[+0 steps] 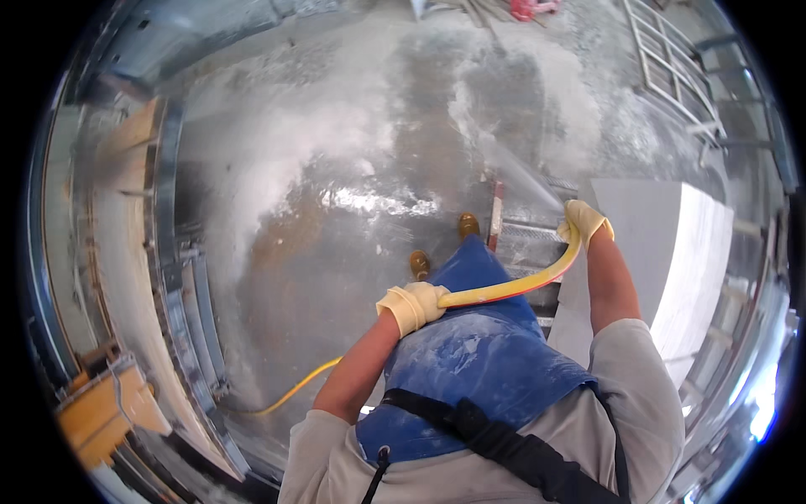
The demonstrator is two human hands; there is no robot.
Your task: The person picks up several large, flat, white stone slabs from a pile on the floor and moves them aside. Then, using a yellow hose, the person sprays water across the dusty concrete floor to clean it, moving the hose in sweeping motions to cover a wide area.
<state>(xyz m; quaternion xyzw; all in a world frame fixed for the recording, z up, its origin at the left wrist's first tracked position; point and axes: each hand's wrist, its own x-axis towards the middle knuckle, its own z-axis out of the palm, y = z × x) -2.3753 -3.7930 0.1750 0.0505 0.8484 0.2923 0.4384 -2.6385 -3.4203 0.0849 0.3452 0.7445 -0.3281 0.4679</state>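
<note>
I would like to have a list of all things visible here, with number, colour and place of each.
Hose: one, yellow with red stripe, centre right; a yellow length also lies lower left
Spray: one, whitish, beyond the hose's end
Floor: one, grey with whitish patches, centre
Block: one, pale, right
Slatted metal piece: one, grey, left of block
Barred frame: one, whitish, upper right
Red thing: one, kind unclear, top edge
Boots: two, brownish, centre
Apron: one, blue, lower centre
Left hand: one, pale-yellow glove, on hose
Right hand: one, pale-yellow glove, near hose's end
</note>
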